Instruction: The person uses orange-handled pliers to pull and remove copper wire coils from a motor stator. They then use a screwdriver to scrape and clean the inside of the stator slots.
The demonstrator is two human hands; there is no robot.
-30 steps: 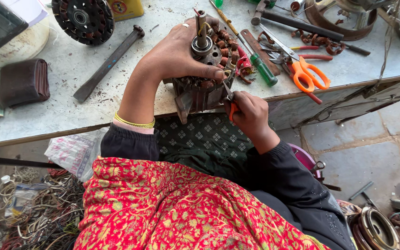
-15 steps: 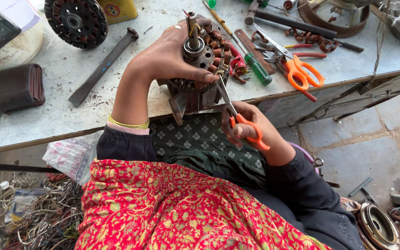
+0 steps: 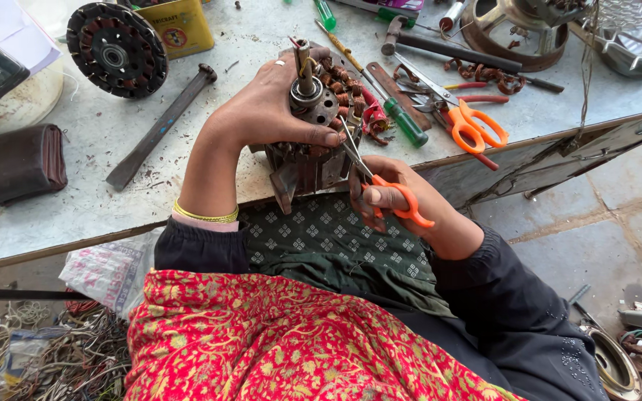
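Note:
A wound motor stator (image 3: 313, 152) with copper coils and a centre shaft stands at the front edge of the grey workbench (image 3: 76, 208). My left hand (image 3: 269, 108) grips its top, fingers wrapped around the bearing end. My right hand (image 3: 395, 197) holds small orange-handled scissors (image 3: 380, 182), whose blades point up into the coil windings just under my left fingertips.
On the bench lie a second pair of orange scissors (image 3: 473, 126), a green-handled screwdriver (image 3: 403, 122), a hammer (image 3: 455, 52), a flat metal bar (image 3: 159, 130), a round stator disc (image 3: 117, 48), a yellow tin (image 3: 176, 26) and a brown wallet (image 3: 24, 163). Wire scraps (image 3: 46, 356) litter the floor.
My right hand has drawn back from the stator's base, bringing the orange scissors into full view with the blades raised to the windings. My left hand keeps its grip.

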